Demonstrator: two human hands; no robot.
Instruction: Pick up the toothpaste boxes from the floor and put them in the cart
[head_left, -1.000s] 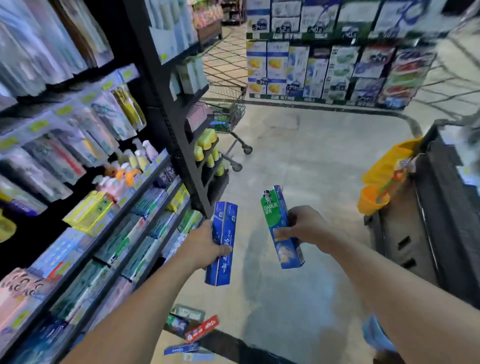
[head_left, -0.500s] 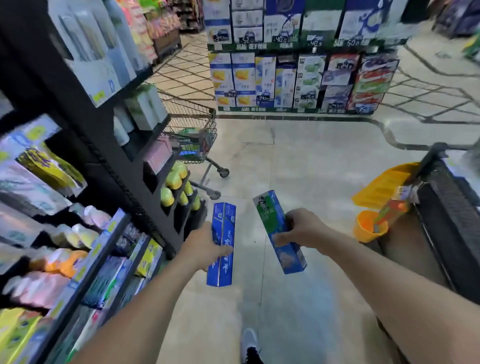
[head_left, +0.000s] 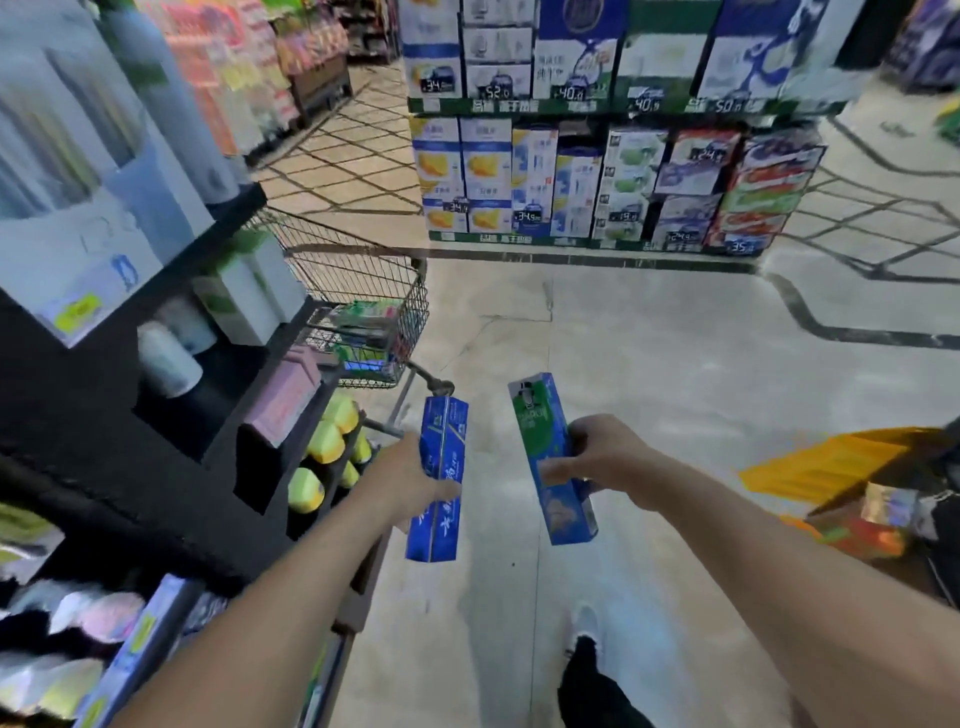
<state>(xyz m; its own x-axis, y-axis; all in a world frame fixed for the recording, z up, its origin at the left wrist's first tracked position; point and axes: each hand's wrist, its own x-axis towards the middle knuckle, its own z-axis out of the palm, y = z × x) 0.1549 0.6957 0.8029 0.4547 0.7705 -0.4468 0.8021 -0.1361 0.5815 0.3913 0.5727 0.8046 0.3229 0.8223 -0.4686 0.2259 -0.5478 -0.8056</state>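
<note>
Hands, two, both held out over the pale tiled floor (head_left: 649, 374); left hand (head_left: 408, 480) grips a blue toothpaste box (head_left: 438, 480) about its middle, box upright, leaning slightly; right hand (head_left: 605, 454) grips a green-and-blue toothpaste box (head_left: 550, 460) about its middle, thumb across the front face, box upright with its top tilted left; the two boxes near each other, not touching; wire cart (head_left: 358, 291) ahead and left of the hands, just beside the dark shelving (head_left: 156, 467), coloured packages inside it, contents too blurred to identify; shelving stocked with yellow-capped bottles (head_left: 324, 441) and pale packets; stacked cartons with price tags (head_left: 613, 182) across the far aisle; yellow basket (head_left: 826, 460) at right; shoe (head_left: 584, 626) on the floor below the hands.
</note>
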